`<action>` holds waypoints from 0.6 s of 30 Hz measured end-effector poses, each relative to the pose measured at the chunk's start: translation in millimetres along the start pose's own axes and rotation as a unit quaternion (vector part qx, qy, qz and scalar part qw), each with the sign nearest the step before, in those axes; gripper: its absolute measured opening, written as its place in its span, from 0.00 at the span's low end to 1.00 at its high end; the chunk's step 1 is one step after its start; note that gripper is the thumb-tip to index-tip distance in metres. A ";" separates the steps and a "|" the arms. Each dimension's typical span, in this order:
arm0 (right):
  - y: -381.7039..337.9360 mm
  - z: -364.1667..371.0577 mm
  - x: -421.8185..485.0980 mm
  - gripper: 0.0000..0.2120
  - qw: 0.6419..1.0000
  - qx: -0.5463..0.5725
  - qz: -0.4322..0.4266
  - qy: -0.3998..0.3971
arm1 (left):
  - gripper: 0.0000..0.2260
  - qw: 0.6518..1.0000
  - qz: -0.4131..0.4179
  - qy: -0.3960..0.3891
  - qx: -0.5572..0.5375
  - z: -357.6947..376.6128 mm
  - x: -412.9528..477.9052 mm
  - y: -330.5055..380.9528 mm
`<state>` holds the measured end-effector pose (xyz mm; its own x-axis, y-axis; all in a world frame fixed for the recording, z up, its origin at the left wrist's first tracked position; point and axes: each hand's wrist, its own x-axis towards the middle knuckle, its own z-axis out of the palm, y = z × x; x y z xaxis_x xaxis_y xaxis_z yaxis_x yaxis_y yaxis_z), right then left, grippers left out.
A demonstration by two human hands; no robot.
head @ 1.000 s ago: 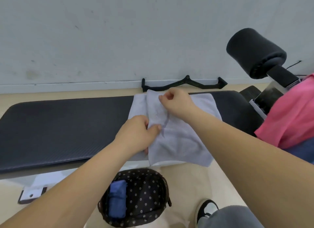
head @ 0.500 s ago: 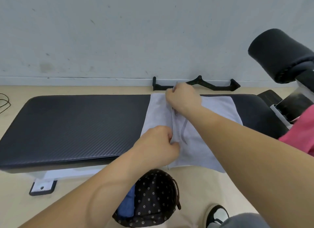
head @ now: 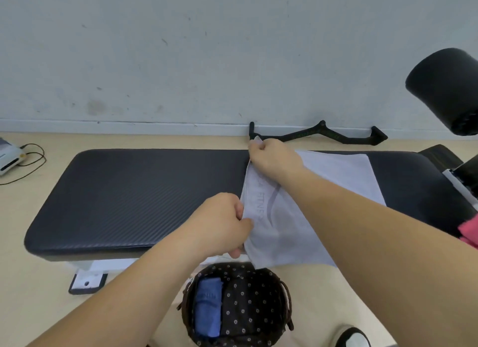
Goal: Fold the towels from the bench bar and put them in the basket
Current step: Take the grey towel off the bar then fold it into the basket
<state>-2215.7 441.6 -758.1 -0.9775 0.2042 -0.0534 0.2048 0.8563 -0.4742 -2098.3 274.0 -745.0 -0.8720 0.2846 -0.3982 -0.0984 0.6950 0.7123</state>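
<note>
Pinched the towel point(head: 282, 238), spread across the counter point(head: 142, 196) above the basket point(head: 285, 295), near corner in left hand point(head: 219, 225), far corner in right hand point(head: 274, 157); risked a crooked fold through uneven pulling.

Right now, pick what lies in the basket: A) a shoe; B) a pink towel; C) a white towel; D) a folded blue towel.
D: a folded blue towel lies along the dotted basket's left side; the white towel is on the bench.
</note>
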 end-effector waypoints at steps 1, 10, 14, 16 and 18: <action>-1.3 -3.4 3.3 0.18 1.000 0.021 0.004 -0.003 | 0.07 1.000 0.006 0.009 0.017 -1.1 0.2 -1.3; 35.3 -7.7 19.8 0.23 0.987 -0.156 -0.019 -0.027 | 0.18 0.976 0.022 0.126 0.174 0.1 1.1 1.3; 59.5 -2.1 11.4 0.17 0.978 -0.151 -0.082 0.117 | 0.22 0.962 0.039 0.144 0.229 11.0 -0.2 4.3; 62.6 -4.7 4.7 0.15 0.972 -0.158 -0.098 0.141 | 0.19 0.964 0.046 0.131 0.228 14.0 2.4 4.2; 64.3 -11.0 -2.5 0.14 0.972 -0.177 -0.092 0.127 | 0.18 0.964 0.052 0.118 0.232 16.5 3.8 4.2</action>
<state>-2199.5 501.4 -778.8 -0.9640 0.1050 0.2442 0.0773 0.9897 -0.1203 -2094.1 288.9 -753.1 -0.9555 0.2497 -0.1573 0.1736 0.9066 0.3846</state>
